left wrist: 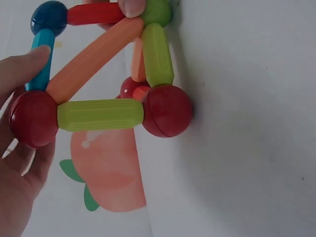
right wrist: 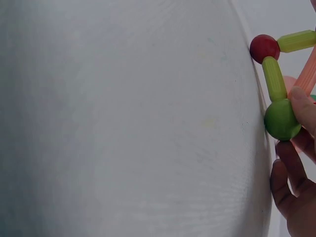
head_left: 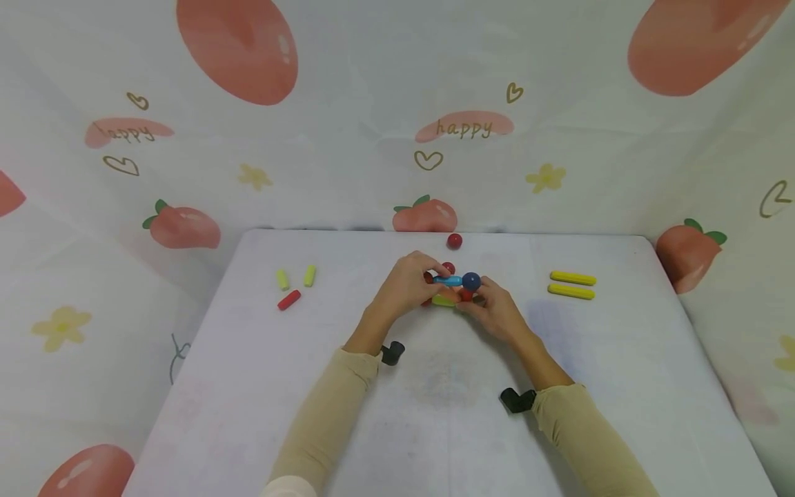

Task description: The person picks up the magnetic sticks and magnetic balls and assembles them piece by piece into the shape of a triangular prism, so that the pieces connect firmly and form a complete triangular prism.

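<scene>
Around the ball-and-rod frame (left wrist: 97, 59), both hands are closed in a grip, one at either side, with the frame between them over the table (head_left: 447, 442). The left hand (head_left: 406, 286) presses its thumb on the light-blue rod (left wrist: 43, 66), its fingers curled behind the frame's left-hand red ball (left wrist: 33, 119) in the left wrist view. The right hand (head_left: 493, 312) pinches the green ball (right wrist: 281, 120), thumb on one side and fingertips beneath, close to the end of the orange rod.

At the frame's corners, the dark-blue ball (head_left: 471, 281) joins the light-blue rod to a red rod (left wrist: 96, 14); two yellow-green rods run to a second red ball (left wrist: 169, 111), and the orange rod slants across. Behind the frame in that view shows another red ball (left wrist: 129, 88); whether it is attached cannot be told.

Beyond the frame lies a loose red ball (head_left: 455, 241). Well to the frame's left rest two short yellow-green sticks (head_left: 309, 276) and a short red stick (head_left: 288, 299); well to its right, two long yellow sticks (head_left: 571, 291) lie side by side. Farther beyond the frame hangs peach-printed cloth (head_left: 348, 159).
</scene>
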Motion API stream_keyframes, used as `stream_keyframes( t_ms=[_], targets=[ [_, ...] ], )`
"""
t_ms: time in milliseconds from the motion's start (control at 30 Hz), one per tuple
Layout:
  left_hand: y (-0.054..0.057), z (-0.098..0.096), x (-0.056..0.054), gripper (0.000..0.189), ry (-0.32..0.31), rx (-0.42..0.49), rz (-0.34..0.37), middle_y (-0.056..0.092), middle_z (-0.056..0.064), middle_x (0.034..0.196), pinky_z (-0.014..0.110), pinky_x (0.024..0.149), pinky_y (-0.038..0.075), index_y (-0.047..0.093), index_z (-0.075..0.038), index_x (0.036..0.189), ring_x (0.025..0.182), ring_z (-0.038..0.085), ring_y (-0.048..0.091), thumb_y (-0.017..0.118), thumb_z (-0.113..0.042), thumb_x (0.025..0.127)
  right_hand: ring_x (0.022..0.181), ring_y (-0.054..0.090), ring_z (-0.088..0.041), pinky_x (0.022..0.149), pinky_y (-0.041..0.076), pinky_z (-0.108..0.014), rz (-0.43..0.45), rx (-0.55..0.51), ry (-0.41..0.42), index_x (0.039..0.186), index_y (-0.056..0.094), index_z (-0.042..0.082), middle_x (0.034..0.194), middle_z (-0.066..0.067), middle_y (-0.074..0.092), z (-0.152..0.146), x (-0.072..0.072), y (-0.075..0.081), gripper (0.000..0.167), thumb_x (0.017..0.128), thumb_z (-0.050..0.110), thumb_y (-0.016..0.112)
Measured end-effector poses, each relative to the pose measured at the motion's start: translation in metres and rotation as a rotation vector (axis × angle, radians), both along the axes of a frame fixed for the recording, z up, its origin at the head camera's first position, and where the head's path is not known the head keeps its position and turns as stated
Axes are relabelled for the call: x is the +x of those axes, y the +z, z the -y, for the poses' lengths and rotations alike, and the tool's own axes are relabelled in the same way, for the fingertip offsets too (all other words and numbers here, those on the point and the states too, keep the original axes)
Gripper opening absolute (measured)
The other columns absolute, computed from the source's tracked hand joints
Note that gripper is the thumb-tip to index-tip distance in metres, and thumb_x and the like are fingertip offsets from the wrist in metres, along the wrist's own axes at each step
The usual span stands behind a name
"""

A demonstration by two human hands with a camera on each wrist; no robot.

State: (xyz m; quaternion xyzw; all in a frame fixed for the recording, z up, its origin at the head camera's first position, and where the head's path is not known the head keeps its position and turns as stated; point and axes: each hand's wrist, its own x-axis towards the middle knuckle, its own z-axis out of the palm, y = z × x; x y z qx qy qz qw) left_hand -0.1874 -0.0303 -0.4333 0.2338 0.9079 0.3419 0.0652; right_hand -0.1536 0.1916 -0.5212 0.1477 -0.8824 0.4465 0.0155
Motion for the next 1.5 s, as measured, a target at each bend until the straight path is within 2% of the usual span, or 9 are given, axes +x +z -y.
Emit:
stream_keyframes(
  t_ms=[100,333,600,733,867,1033,1200,1367,1500],
  targets=[
    [-0.005,0.007,0.002,0.041,0.025,0.001,-0.036,0.066,0.000,0.117,0.031,0.092,0.056,0.074,-0.018,0.121,0.109,0.018,0.056,0.086,-0.029,0.083,0.103,0.070,-0.028,0.090,0.060,-0.046,0.018,0.007,-0.008,0.109,0.074,0.008,0.108,-0.008,0.065,0.002,0.000,0.000,0.021,0.088,0.013,0.080],
    [-0.018,0.022,0.006,0.052,0.171,0.055,0.043,0.060,0.000,0.111,0.026,0.077,0.053,0.067,-0.017,0.130,0.093,0.017,0.056,0.085,-0.033,0.083,0.095,0.068,-0.023,0.086,0.060,-0.040,0.028,0.081,-0.041,0.106,0.075,0.012,0.103,-0.004,0.066,0.008,0.005,0.004,0.023,0.086,0.020,0.083],
    [-0.024,0.026,-0.001,0.049,0.166,0.126,0.066,0.067,0.000,0.120,0.028,0.082,0.057,0.067,-0.020,0.134,0.098,0.019,0.061,0.082,-0.024,0.087,0.096,0.064,-0.022,0.086,0.055,-0.037,0.227,0.171,0.124,0.122,0.067,0.013,0.115,-0.007,0.067,-0.011,-0.004,0.035,0.030,0.093,0.018,0.075],
    [-0.027,0.027,-0.006,0.050,0.162,0.160,0.111,0.067,0.000,0.128,0.029,0.084,0.060,0.064,-0.023,0.137,0.104,0.020,0.064,0.080,-0.021,0.089,0.113,0.061,-0.031,0.097,0.056,-0.047,0.184,0.179,0.176,0.144,0.053,0.009,0.140,-0.016,0.055,-0.012,-0.019,0.035,0.048,0.097,0.006,0.065],
    [-0.030,0.025,-0.007,0.061,0.168,0.172,0.153,0.062,0.002,0.136,0.032,0.089,0.060,0.055,-0.024,0.146,0.112,0.022,0.065,0.079,-0.021,0.090,0.140,0.047,-0.040,0.114,0.044,-0.056,0.136,0.190,0.178,0.151,0.046,0.006,0.154,-0.020,0.046,-0.005,-0.030,0.026,0.055,0.098,-0.001,0.058],
    [-0.030,0.021,0.008,0.079,0.269,0.050,0.243,0.057,0.007,0.141,0.042,0.104,0.054,0.042,-0.017,0.154,0.121,0.026,0.060,0.083,-0.026,0.086,0.132,0.054,-0.035,0.112,0.046,-0.053,0.102,0.271,0.102,0.144,0.055,0.006,0.141,-0.017,0.053,-0.004,-0.029,0.024,0.046,0.098,0.002,0.061],
    [-0.038,0.018,0.030,0.080,0.207,-0.058,0.359,0.063,0.009,0.134,0.045,0.108,0.050,0.048,-0.008,0.148,0.125,0.026,0.059,0.085,-0.036,0.083,0.109,0.061,-0.030,0.099,0.054,-0.050,0.070,0.321,0.029,0.132,0.065,0.008,0.122,-0.014,0.061,-0.009,-0.016,0.023,0.036,0.097,0.012,0.069],
    [-0.050,0.014,0.038,0.076,0.126,-0.068,0.313,0.065,0.009,0.131,0.046,0.105,0.052,0.055,-0.008,0.143,0.123,0.026,0.060,0.087,-0.034,0.080,0.102,0.063,-0.026,0.093,0.056,-0.046,0.107,0.304,-0.027,0.122,0.069,0.009,0.114,-0.011,0.065,-0.009,-0.003,0.023,0.032,0.092,0.018,0.076],
    [-0.053,0.016,0.036,0.063,0.166,-0.058,0.241,0.066,0.008,0.121,0.044,0.100,0.054,0.062,-0.009,0.136,0.115,0.025,0.063,0.086,-0.030,0.081,0.093,0.063,-0.023,0.085,0.058,-0.041,0.147,0.312,-0.023,0.112,0.069,0.010,0.105,-0.008,0.065,-0.004,0.007,0.024,0.028,0.089,0.023,0.080]
  ],
)
